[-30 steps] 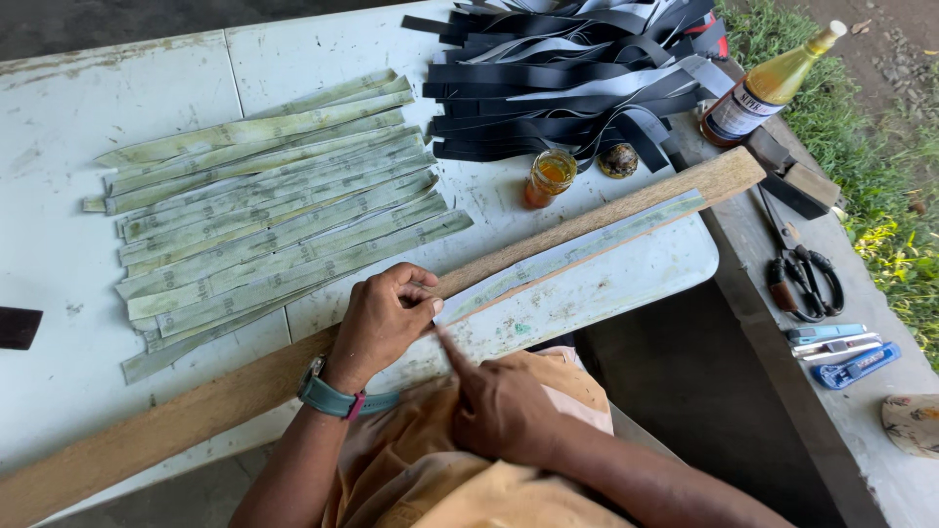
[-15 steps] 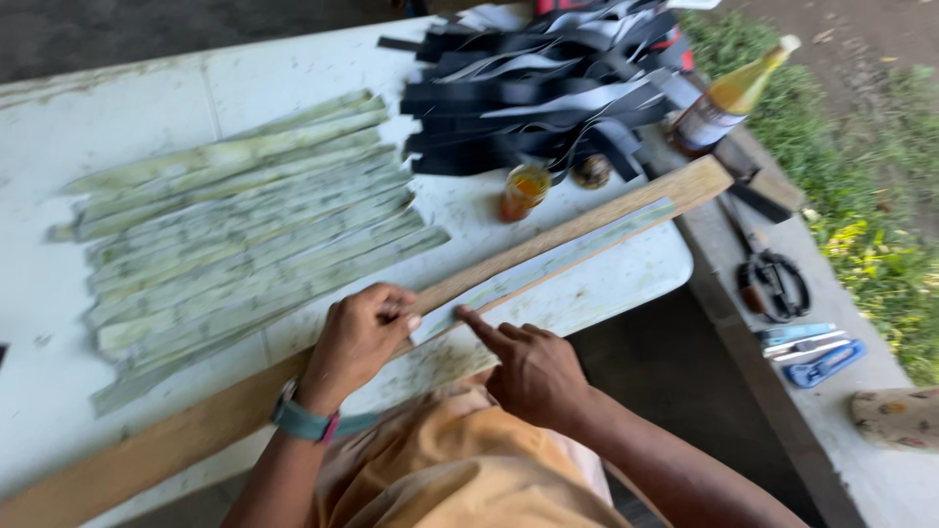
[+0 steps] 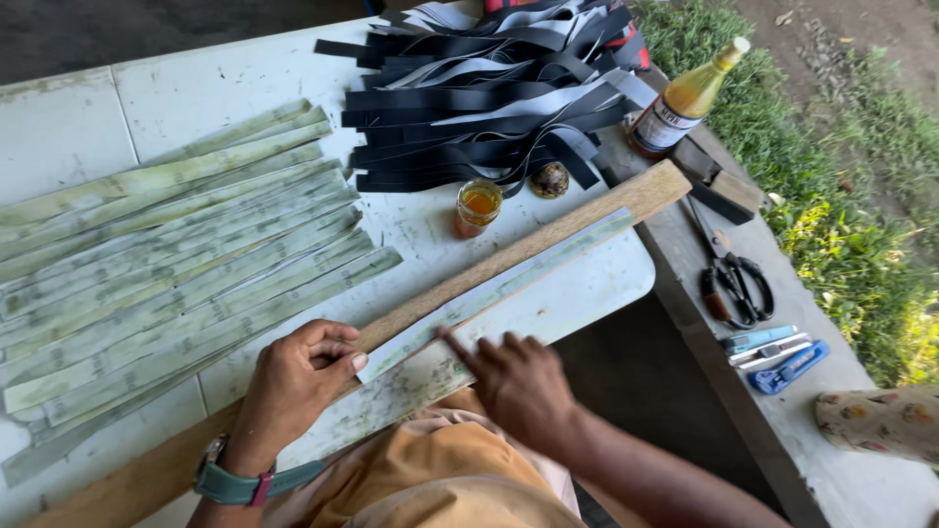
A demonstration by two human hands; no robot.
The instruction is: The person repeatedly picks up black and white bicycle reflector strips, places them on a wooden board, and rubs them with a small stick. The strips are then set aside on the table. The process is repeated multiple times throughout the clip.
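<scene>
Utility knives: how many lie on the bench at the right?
3, side by side just below the scissors: a pale blue one, a silver one, and a bright blue one nearest the edge. Others may be out of view.

leaf strips (image 3: 176, 264): pale green | bands (image 3: 469, 108): black | plank (image 3: 518, 254): brown | cutters (image 3: 778, 357): blue | bottle (image 3: 685, 98): amber
</scene>
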